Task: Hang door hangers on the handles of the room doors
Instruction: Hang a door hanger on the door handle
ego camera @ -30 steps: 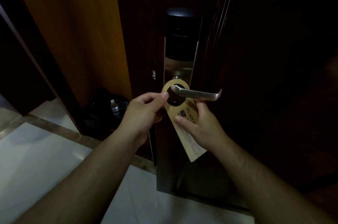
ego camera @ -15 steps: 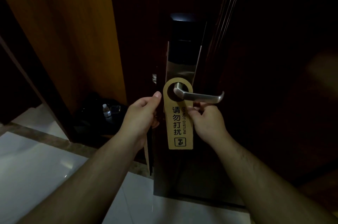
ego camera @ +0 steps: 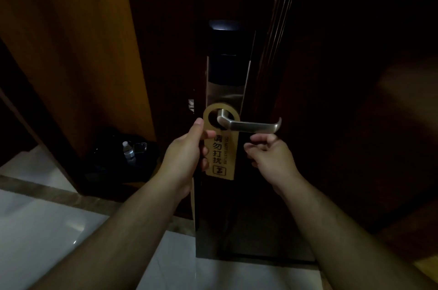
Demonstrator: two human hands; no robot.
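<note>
Right hand (ego camera: 270,157) has let go of the door hanger (ego camera: 219,154) and shifted right, fingers loosely curled and empty, just under the handle (ego camera: 251,125). Left hand (ego camera: 187,157) pinches the hanger's left edge. Hanger hangs upright, loop around the handle. Water bottle (ego camera: 128,151) on the floor at left.
</note>
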